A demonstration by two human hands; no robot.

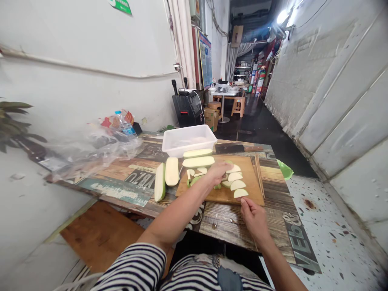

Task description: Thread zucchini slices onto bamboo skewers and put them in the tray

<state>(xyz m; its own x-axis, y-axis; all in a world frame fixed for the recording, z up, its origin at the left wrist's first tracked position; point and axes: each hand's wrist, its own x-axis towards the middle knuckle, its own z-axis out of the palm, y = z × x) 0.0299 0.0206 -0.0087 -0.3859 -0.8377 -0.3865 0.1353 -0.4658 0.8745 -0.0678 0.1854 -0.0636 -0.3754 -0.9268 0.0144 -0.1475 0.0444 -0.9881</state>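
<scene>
Half-round zucchini slices (238,184) form a row above the right part of a wooden cutting board (212,196). My right hand (254,218) is closed at the near end of this row, pinching a thin bamboo skewer that is mostly hidden by the slices and fingers. At the row's far end, my left hand (218,171) is closed on a zucchini slice (228,163). More cut pieces (195,180) lie on the board, partly behind my left forearm. Halved zucchini (198,162) rest at the board's far edge, and two more halves (172,171) are left of it.
A white plastic tub (189,141) stands behind the board. A cleaver (230,148) lies at the far side, its wooden handle pointing right. Loose bamboo skewers (259,176) line the board's right edge. Plastic bags (100,141) and a water bottle (127,126) occupy the table's left end.
</scene>
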